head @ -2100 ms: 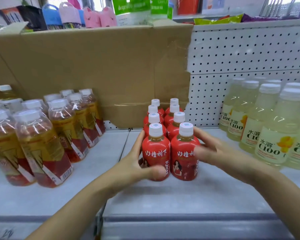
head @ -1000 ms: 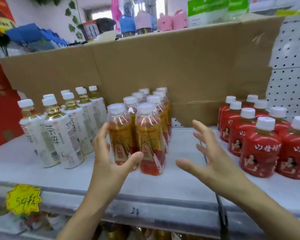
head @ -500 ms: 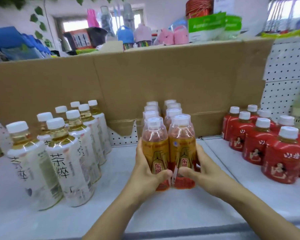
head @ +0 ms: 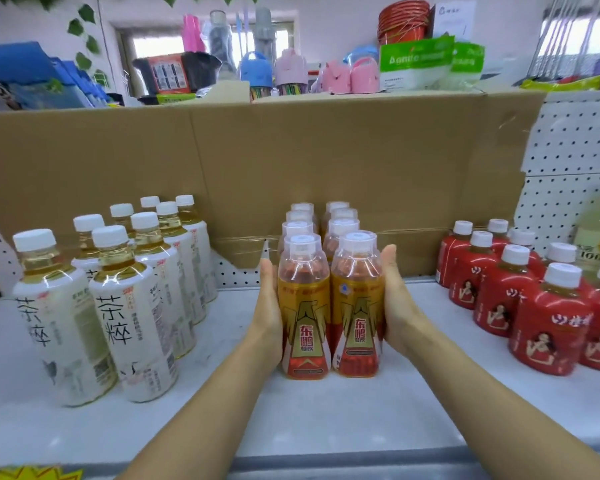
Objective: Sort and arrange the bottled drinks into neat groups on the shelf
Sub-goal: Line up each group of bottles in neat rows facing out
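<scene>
left hand, right hand shifted beside orange bottles | fingers straight, pressing flanks

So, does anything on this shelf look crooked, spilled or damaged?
No bottle looks tipped or leaking. The gold bottles stand in two straight rows between the flat left hand and right hand. The only flaw is the cardboard sheet behind them: its right edge is ragged and torn.

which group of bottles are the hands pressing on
The middle group, the orange-and-gold bottles: the left hand and right hand press flat against its sides. The white tea bottles and red bottles stand untouched.
</scene>
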